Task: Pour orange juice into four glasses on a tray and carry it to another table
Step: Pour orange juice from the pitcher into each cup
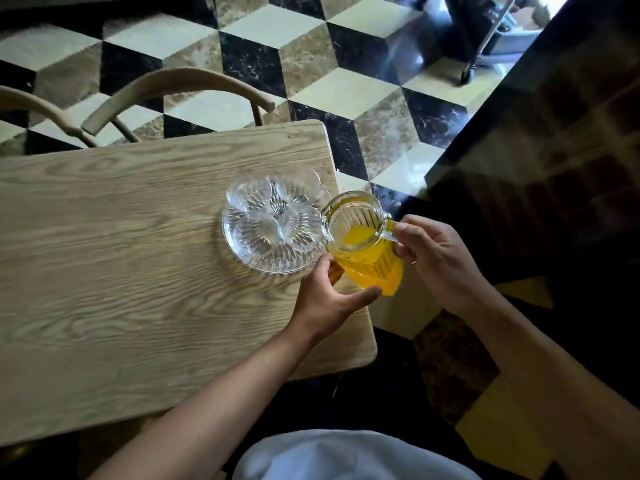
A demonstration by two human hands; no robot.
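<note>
Ribbed glass pitcher of orange juice tilted beside a glass tray

The right hand (440, 261) has its fingers closed round the pitcher (363, 244) handle; the left hand (329, 296) cups its base, fingers curled. Its spout touches the round cut-glass tray (242, 251) of clear glasses (273, 213) near the corner of the wood-grain desk (121, 254); a curved wooden chair (173, 88) stands behind.

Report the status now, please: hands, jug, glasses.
Right hand grips handle of ribbed glass jug of orange juice; left hand supports its base. Four clear glasses on round glass tray, empty. Nothing blocking.
</note>
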